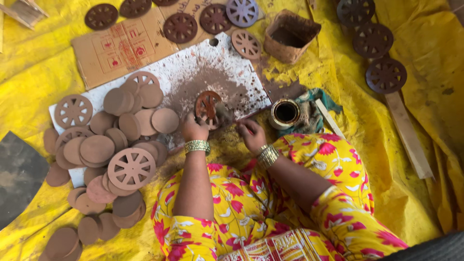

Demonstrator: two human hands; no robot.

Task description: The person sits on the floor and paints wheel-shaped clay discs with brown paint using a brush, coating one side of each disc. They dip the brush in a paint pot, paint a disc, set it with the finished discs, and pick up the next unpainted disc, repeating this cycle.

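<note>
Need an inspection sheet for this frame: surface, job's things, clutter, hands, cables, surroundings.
Surface: white board dusted with brown powder, on a yellow sheet.
Job's things: spoked disc held upright on the board; small tin beside it.
Clutter: pile of plain and spoked discs, dark painted discs, woven basket, cardboard, wooden strip.
Hands: left hand grips the disc; right hand closed, contents hidden.
Cables: nothing seen.
Surroundings: dark slab at the left edge.

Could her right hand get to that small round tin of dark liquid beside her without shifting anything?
Probably yes. The right hand rests just beside the small round tin of dark liquid, which stands open on the yellow sheet next to a teal cloth. Nothing lies between them.
</note>
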